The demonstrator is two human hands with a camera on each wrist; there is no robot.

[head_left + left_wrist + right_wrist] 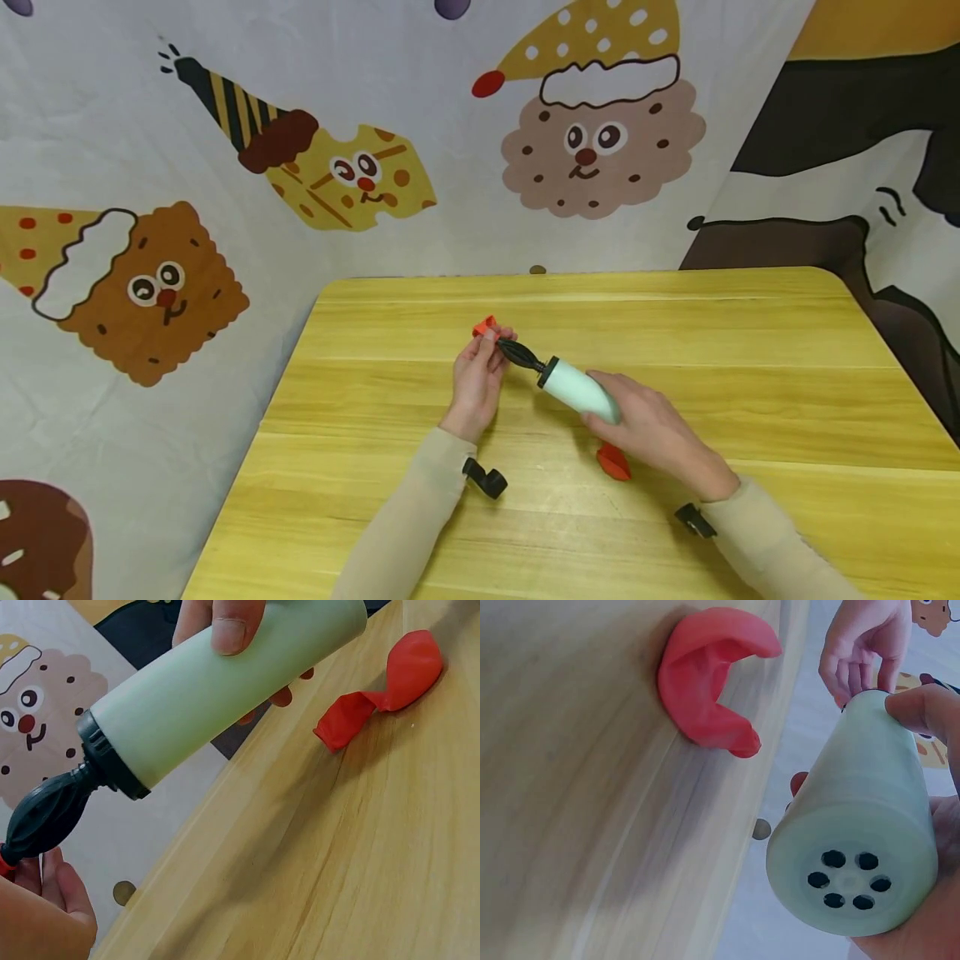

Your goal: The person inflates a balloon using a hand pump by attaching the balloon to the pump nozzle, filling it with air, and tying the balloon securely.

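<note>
My right hand (pixel 654 423) grips the mint-green body of a balloon pump (pixel 576 390), which is held up over the table with its black spiral nozzle (pixel 519 353) toward my left hand. At the nozzle's tip, my left hand (pixel 477 382) pinches a red balloon (pixel 485 326) between thumb and fingers. In the left wrist view only a sliver of that balloon (pixel 4 866) shows. A second red balloon (pixel 614 462) lies limp and twisted on the table below the pump. The right wrist view shows several holes in the pump's round end (pixel 850 880).
The wooden table (pixel 360 517) reaches back to a cloth (pixel 465 183) printed with cartoon biscuits and cheese. Each sleeve carries a black wrist camera, one on the left (pixel 486 478) and one on the right (pixel 695 521).
</note>
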